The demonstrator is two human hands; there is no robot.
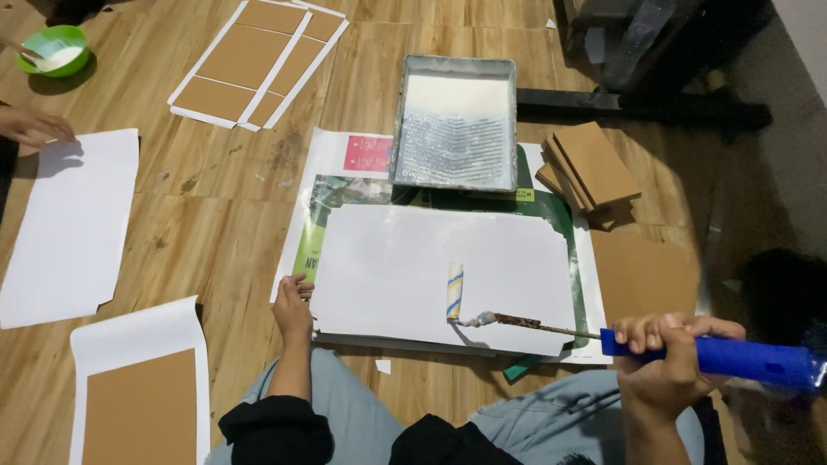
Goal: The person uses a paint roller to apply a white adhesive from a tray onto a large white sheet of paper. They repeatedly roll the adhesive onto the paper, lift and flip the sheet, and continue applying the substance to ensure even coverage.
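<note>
A wooden floor (215, 224) fills the view, strewn with card and paper, and the person sits on it with knees at 6 o'clock.

Nearest, the right hand (663, 362) is clamped in a fist around the blue handle (741, 360) of a paint roller. The handle's long axis runs almost level, from 3 o'clock toward 9 o'clock, and a thin rusty rod carries on to the roller (454, 291), which stands across that line, pointing 12 to 6. The roller is small, pale, with faint blue and yellow stripes, and rests on the white sheet (405, 267), toward its near edge.

The left hand (293, 306) lies at 9 o'clock of the roller, fingers curled on the sheet's left edge, pinning it down. It is nearer the roller; the right hand is well apart at the handle's end.

The sheet is a large rectangle, wide left to right, lying on newspaper (327, 198).

Farther, at 12 o'clock, a paint tray (405, 120) holds white paint. A stack of brown cards (594, 164) sits at 2 o'clock. Far at 10 o'clock are another person's hand (34, 125) and a green bowl (52, 52).
</note>
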